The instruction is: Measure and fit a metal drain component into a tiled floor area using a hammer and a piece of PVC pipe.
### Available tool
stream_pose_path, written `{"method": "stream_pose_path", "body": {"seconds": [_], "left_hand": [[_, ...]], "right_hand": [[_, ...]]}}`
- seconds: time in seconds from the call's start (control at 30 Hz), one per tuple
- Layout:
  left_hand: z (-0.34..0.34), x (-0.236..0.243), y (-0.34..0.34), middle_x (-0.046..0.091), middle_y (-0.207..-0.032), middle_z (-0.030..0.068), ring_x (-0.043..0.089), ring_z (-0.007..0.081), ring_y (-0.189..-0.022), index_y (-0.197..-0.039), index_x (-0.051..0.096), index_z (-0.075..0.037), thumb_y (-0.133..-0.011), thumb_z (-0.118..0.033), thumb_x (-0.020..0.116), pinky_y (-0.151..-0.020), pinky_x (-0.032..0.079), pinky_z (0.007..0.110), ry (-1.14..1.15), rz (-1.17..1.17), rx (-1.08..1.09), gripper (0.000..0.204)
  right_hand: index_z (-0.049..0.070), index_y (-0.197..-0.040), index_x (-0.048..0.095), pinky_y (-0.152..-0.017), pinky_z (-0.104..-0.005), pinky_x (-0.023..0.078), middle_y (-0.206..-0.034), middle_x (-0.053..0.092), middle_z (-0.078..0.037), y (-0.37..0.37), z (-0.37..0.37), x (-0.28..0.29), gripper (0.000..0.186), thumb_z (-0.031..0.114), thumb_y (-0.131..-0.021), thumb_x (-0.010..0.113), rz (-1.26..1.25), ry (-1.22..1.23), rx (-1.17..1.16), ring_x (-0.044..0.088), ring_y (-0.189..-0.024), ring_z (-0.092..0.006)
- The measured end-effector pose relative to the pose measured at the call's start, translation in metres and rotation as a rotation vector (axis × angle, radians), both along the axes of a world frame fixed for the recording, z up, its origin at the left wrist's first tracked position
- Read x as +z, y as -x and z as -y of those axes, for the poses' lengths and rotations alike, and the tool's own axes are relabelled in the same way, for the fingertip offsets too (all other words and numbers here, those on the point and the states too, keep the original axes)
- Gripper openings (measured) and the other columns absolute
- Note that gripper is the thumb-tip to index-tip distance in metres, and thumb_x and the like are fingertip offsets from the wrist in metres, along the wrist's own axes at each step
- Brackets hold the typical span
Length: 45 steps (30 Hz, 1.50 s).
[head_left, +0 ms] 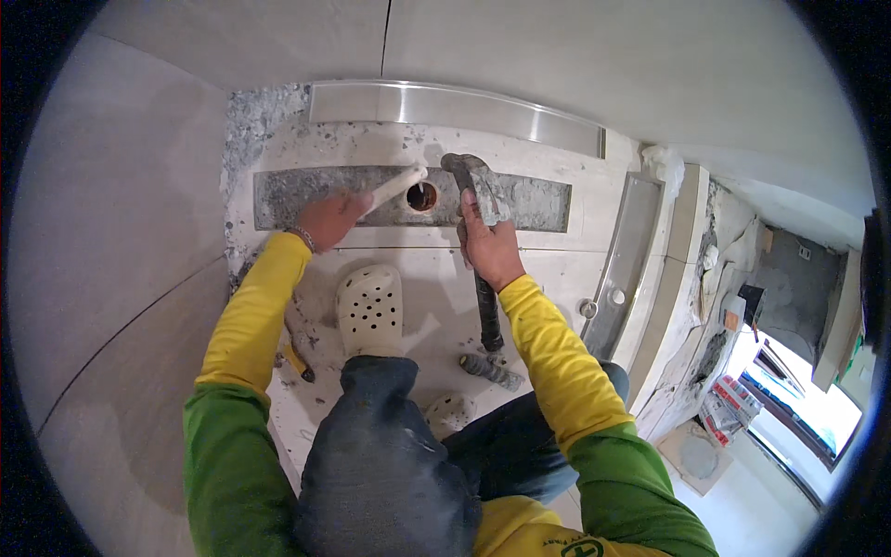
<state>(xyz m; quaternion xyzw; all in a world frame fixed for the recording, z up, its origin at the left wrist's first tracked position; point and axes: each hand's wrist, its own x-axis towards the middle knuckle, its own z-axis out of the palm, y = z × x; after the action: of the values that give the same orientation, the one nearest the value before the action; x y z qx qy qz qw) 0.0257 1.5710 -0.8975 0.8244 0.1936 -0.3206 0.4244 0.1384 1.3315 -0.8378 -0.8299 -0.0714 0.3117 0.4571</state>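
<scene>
My left hand (334,219) is closed around a pale, whitish stick (394,188), whose far end reaches just beside a round drain hole (421,196). The hole sits in a long recessed grey slot (311,193) cut in the light floor tiles. In my right hand (492,243) is a hammer (487,311), gripped partway along its dark handle. Its dark head (462,165) hangs over the slot, right of the hole. A ragged greyish patch next to my right fingers is too unclear to name.
A long shiny metal channel (455,110) lies beyond the slot. Another metal channel (629,246) with two small round pieces runs along the right. A yellow-and-black tool (297,362) and a short dark cylindrical tool (492,371) lie near my white clog (369,306). Bags (730,408) stand at far right.
</scene>
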Motion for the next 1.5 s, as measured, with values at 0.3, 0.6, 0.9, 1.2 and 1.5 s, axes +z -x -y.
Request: {"method": "stream_pose_path", "body": {"seconds": [0.3, 0.6, 0.9, 1.2, 1.5], "left_hand": [[0.02, -0.014, -0.005, 0.066, -0.088, 0.0239, 0.063, 0.0409, -0.087, -0.091, 0.067, 0.0, -0.095, -0.062, 0.028, -0.085, 0.047, 0.049, -0.072, 0.033, -0.113, 0.073], [0.019, 0.007, -0.021, 0.066, -0.086, 0.0228, 0.064, 0.0392, -0.086, -0.091, 0.068, -0.001, -0.096, -0.059, 0.03, -0.084, 0.049, 0.048, -0.052, -0.138, -0.175, 0.069], [0.017, -0.005, -0.019, 0.066, -0.083, 0.0211, 0.064, 0.0375, -0.083, -0.088, 0.067, -0.001, -0.095, -0.062, 0.029, -0.081, 0.048, 0.047, -0.043, -0.124, -0.192, 0.072], [0.001, -0.016, -0.006, 0.064, -0.079, 0.0242, 0.061, 0.0429, -0.075, -0.082, 0.064, 0.001, -0.092, -0.069, 0.025, -0.079, 0.047, 0.052, -0.027, 0.004, -0.028, 0.08], [0.006, -0.025, -0.012, 0.065, -0.092, 0.0242, 0.063, 0.0405, -0.092, -0.098, 0.065, -0.001, -0.094, -0.065, 0.027, -0.086, 0.047, 0.048, -0.049, -0.075, -0.2, 0.074]], "right_hand": [[-0.002, -0.11, 0.063, -0.084, -0.0351, 0.049, -0.105, 0.067, -0.022, -0.006, -0.021, 0.011, 0.028, 0.019, -0.094, 0.057, -0.046, -0.062, 0.029, 0.065, -0.099, -0.0345], [-0.002, -0.093, 0.055, -0.051, -0.0397, 0.048, -0.062, 0.049, -0.012, 0.007, 0.002, -0.052, 0.032, 0.029, -0.098, 0.049, 0.163, 0.367, 0.36, 0.054, -0.051, -0.0254], [0.01, -0.088, 0.053, -0.036, -0.0253, 0.031, -0.052, 0.043, 0.004, 0.02, 0.012, -0.047, 0.03, 0.038, -0.097, 0.054, 0.047, -0.051, -0.033, 0.042, -0.041, -0.0074], [0.004, -0.095, 0.056, -0.057, -0.0296, 0.039, -0.072, 0.056, -0.006, 0.01, 0.018, -0.028, 0.028, 0.032, -0.096, 0.054, -0.096, -0.078, -0.116, 0.052, -0.063, -0.015], [-0.004, -0.103, 0.064, -0.077, -0.0336, 0.05, -0.092, 0.07, -0.015, 0.012, -0.009, 0.005, 0.027, 0.021, -0.096, 0.055, -0.058, -0.034, -0.08, 0.067, -0.086, -0.0243]]}}
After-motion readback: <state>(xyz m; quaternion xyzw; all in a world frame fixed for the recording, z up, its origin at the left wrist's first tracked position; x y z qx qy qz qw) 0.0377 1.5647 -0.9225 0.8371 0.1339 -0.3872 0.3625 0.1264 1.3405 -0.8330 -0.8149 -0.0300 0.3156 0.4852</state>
